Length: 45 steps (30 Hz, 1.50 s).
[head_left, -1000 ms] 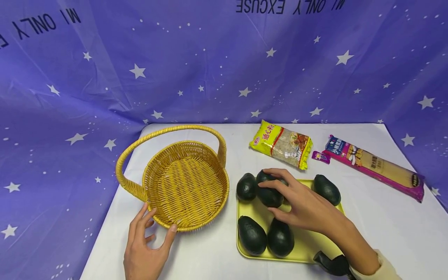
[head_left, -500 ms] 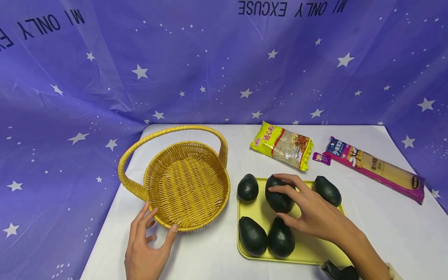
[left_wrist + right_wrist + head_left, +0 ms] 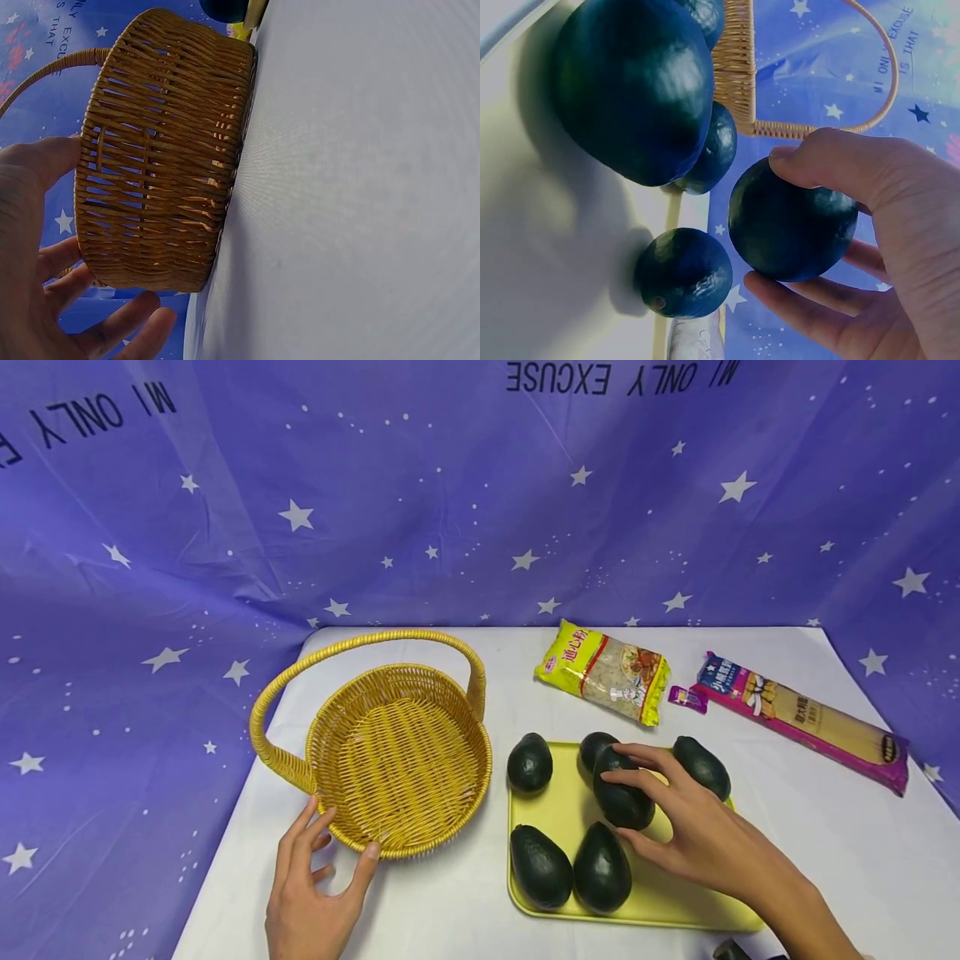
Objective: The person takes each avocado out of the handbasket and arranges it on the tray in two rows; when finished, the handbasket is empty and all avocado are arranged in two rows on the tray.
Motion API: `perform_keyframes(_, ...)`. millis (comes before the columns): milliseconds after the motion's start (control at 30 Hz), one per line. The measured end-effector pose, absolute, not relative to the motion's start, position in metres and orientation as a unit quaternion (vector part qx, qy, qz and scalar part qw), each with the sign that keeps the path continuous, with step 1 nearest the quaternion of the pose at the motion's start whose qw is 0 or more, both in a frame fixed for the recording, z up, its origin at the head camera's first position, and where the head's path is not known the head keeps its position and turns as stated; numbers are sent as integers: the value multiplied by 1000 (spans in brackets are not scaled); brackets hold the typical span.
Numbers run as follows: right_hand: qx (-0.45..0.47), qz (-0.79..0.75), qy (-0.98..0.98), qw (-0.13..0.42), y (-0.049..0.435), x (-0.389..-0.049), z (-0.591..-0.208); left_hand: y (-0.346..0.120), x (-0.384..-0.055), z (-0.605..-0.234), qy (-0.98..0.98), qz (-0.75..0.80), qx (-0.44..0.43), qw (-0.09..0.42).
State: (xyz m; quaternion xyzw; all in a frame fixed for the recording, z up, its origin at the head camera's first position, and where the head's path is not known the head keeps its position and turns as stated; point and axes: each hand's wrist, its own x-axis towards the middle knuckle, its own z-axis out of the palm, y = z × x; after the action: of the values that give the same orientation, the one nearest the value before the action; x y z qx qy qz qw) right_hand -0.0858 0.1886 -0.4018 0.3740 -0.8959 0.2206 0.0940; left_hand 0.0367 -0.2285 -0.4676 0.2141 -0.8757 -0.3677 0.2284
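Note:
My right hand [image 3: 693, 814] holds a dark green avocado [image 3: 622, 793] above the pale yellow tray [image 3: 675, 897]. In the right wrist view, this avocado [image 3: 791, 225] sits between the thumb and fingers, raised off the tray surface. Several more avocados lie on the tray, among them one at the back left [image 3: 530, 764], one at the back right [image 3: 701, 768] and one at the front left [image 3: 540, 867]. My left hand [image 3: 311, 885] touches the near rim of a yellow wicker basket [image 3: 408, 768], thumb and fingers spread apart. The basket has nothing inside.
Behind the tray lies a yellow bag of macaroni [image 3: 603, 672]. A small purple packet [image 3: 688, 697] and a long magenta pack of noodles [image 3: 802, 718] lie to its right. The basket's tall handle [image 3: 367, 639] arches over its far side. A starry blue cloth [image 3: 480, 527] hangs behind the white table.
My right hand has moved right with the avocado, uncovering another one behind it at the tray's back edge. My left hand stays at the basket rim.

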Motion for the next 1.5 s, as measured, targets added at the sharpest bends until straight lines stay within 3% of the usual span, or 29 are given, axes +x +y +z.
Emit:
perform_keyframes(367,367,228,-896,101,201,-77,-407,-227,36,-465,-876,-367,216,224)
perform_keyframes(733,343,227,-909,71,214,-69,-412,-227,37,-466,-879,-361,219,221)
perform_keyframes(1267,350,236,-901,101,231,-59,-432,-227,38,-466,-876,-368,216,224)
perform_keyframes(1500,319,209,-921,79,235,-48,-434,-226,38,-465,-877,-368,213,224)
